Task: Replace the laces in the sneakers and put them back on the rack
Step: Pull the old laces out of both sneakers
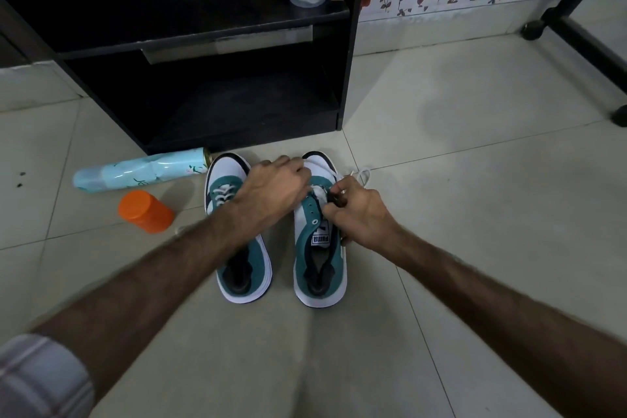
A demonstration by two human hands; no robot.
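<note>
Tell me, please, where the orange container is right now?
In the head view, the orange container lies on the floor tiles at the left, just left of the left sneaker and just below the light-blue spray can.

Pale tiled floor carries both sneakers, the left sneaker just beside the right sneaker. Pale blue spray can lies flat, orange container near it, black rack behind

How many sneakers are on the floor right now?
2. The left teal and white sneaker lies under the left hand; the right teal and white sneaker sits beside it, with the right hand at its laces. None shows on the black rack.
</note>
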